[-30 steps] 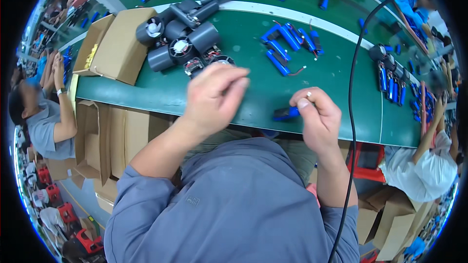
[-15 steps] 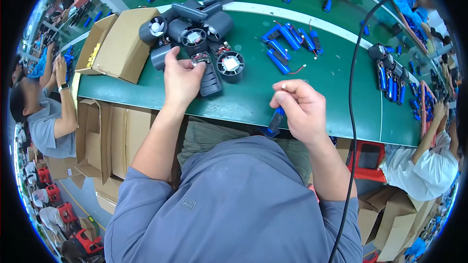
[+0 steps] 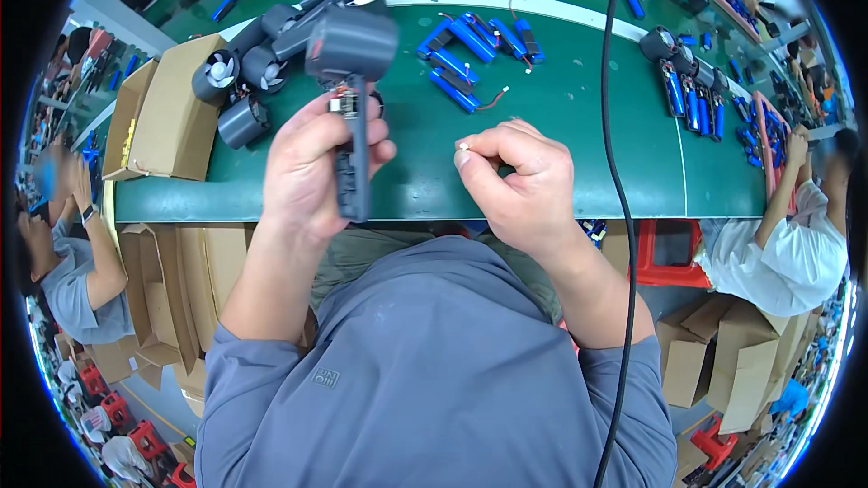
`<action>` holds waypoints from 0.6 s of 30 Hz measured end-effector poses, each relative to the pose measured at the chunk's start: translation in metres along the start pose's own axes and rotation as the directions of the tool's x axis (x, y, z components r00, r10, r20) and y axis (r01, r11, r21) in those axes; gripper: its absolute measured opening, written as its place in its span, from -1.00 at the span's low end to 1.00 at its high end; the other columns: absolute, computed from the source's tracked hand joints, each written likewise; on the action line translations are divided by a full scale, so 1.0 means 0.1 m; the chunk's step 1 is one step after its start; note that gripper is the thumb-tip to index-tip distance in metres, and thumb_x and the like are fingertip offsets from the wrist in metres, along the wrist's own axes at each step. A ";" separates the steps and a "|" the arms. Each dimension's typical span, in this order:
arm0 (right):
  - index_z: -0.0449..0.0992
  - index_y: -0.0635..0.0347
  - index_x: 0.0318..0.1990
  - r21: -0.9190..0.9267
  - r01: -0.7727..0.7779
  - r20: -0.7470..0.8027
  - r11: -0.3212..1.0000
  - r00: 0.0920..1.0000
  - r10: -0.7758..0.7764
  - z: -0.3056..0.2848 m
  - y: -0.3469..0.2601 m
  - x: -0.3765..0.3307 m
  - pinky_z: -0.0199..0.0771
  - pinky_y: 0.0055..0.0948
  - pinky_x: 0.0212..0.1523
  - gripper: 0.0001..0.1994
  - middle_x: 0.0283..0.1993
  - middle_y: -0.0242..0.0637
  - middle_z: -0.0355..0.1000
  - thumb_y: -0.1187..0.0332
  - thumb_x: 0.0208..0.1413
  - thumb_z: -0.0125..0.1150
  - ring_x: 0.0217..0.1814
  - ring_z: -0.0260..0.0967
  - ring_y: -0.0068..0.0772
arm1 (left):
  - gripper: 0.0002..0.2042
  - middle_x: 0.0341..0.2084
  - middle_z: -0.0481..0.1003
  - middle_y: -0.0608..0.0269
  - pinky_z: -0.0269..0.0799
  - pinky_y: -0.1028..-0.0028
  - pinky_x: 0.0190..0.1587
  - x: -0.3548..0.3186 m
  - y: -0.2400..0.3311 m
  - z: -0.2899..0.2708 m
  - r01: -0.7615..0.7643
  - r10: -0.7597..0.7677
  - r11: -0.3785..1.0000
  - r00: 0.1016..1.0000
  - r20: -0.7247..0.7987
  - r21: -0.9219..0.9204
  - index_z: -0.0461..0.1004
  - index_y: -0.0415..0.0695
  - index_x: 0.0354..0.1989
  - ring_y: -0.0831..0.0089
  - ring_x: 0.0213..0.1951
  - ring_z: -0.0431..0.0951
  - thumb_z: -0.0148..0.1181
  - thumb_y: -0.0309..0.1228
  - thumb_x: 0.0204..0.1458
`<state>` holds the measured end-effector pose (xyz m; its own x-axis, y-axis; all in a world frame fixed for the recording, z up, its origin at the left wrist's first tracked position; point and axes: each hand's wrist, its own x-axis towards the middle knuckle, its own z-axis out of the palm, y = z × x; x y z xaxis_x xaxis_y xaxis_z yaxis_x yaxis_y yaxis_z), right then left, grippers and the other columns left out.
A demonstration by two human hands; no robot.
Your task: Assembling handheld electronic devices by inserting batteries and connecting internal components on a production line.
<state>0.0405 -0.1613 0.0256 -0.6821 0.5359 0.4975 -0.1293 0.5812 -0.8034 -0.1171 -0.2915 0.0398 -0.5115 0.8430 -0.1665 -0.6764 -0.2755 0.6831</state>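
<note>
My left hand (image 3: 303,163) is wrapped round the handle of a dark grey handheld fan housing (image 3: 354,43), raised upright above the table edge. A small circuit board (image 3: 344,101) with a white socket shows at the top of its opened handle. To the right, my right hand (image 3: 526,183) pinches a tiny white connector plug (image 3: 464,146) between thumb and forefinger. Whatever is attached to that plug is hidden by the hand. The two hands are apart. Beyond them lies a group of blue battery packs (image 3: 475,39) with leads.
More grey fan housings (image 3: 242,120) are heaped at left beside a cardboard box (image 3: 172,113). A black cable (image 3: 617,172) hangs down on my right, past further batteries and housings (image 3: 692,99). Co-workers sit on both sides. Open cartons (image 3: 158,298) stand below the green table (image 3: 561,126).
My left hand has lifted a fan housing off the table and turned it upright. My right hand has shifted left with the plug; the blue battery seen hanging below it is now out of sight.
</note>
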 end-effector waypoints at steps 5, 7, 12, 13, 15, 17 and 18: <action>0.48 0.20 -0.56 -0.121 -0.068 -0.038 0.990 0.997 0.064 -0.08 -0.03 -0.03 0.31 -0.34 -0.46 -0.95 -0.62 -0.26 0.39 0.54 -0.16 0.21 -0.55 0.34 -0.28 | -0.74 -0.29 0.47 0.11 0.54 0.39 -0.31 0.18 -0.25 0.37 0.069 -0.072 0.979 0.997 0.007 0.191 0.28 -0.28 -0.14 0.40 -0.35 0.52 -0.07 -0.64 -0.06; 0.48 0.19 -0.56 -0.172 -0.094 -0.058 0.981 0.995 0.085 -0.12 -0.03 -0.04 0.32 -0.32 -0.46 -0.95 -0.61 -0.26 0.38 0.52 -0.14 0.21 -0.54 0.35 -0.27 | -0.71 -0.29 0.48 0.10 0.54 0.39 -0.31 0.27 -0.32 0.38 0.053 -0.063 0.966 0.997 0.034 0.252 0.25 -0.28 -0.10 0.39 -0.36 0.53 -0.08 -0.64 -0.06; 0.45 0.27 -0.48 -0.117 -0.187 0.024 0.975 0.981 0.191 -0.23 -0.01 -0.03 0.31 -0.29 -0.45 -0.88 -0.55 -0.15 0.39 0.43 0.04 0.11 -0.48 0.36 -0.16 | -0.62 -0.36 0.48 0.10 0.52 0.44 -0.32 0.39 -0.42 0.28 -0.010 -0.046 0.968 0.975 0.216 0.251 0.18 -0.28 -0.04 0.41 -0.41 0.53 0.04 -0.62 -0.08; 0.45 0.27 -0.48 -0.120 -0.189 0.020 0.974 0.981 0.193 -0.25 0.00 -0.03 0.31 -0.29 -0.45 -0.88 -0.55 -0.15 0.39 0.43 0.04 0.11 -0.48 0.36 -0.16 | -0.62 -0.36 0.48 0.10 0.52 0.44 -0.32 0.40 -0.43 0.30 -0.007 -0.050 0.968 0.974 0.220 0.250 0.18 -0.28 -0.04 0.41 -0.41 0.53 0.04 -0.62 -0.08; 0.44 0.31 -0.45 -0.021 -0.321 0.121 0.947 0.939 0.321 -0.28 0.03 -0.03 0.29 -0.32 -0.46 -0.84 -0.55 -0.14 0.36 0.41 0.09 0.09 -0.50 0.35 -0.27 | -0.57 -0.35 0.47 0.15 0.50 0.47 -0.29 0.41 -0.45 0.35 -0.052 -0.033 0.940 0.970 0.242 0.337 0.19 -0.27 -0.03 0.46 -0.36 0.51 0.19 -0.58 -0.10; 0.44 0.32 -0.45 0.020 -0.419 0.184 0.908 0.894 0.409 -0.33 0.07 0.00 0.28 -0.34 -0.47 -0.84 -0.56 -0.18 0.35 0.41 0.09 0.08 -0.51 0.32 -0.35 | -0.55 -0.34 0.46 0.17 0.49 0.48 -0.26 0.45 -0.51 0.38 -0.135 0.037 0.908 0.968 0.247 0.395 0.21 -0.28 -0.04 0.48 -0.34 0.50 0.24 -0.56 -0.12; 0.45 0.32 -0.45 0.056 -0.514 0.247 0.856 0.838 0.487 -0.36 0.09 0.02 0.27 -0.36 -0.49 -0.84 -0.57 -0.21 0.34 0.41 0.10 0.07 -0.53 0.29 -0.44 | -0.53 -0.33 0.46 0.19 0.47 0.50 -0.23 0.47 -0.53 0.38 -0.216 0.105 0.865 0.960 0.258 0.453 0.22 -0.28 -0.04 0.50 -0.31 0.50 0.29 -0.54 -0.13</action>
<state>0.0635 -0.1330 0.0308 -0.8123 0.5807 -0.0551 0.1996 0.1879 -0.9617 -0.0848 -0.2198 0.0230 -0.4251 0.9001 0.0954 -0.2346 -0.2113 0.9488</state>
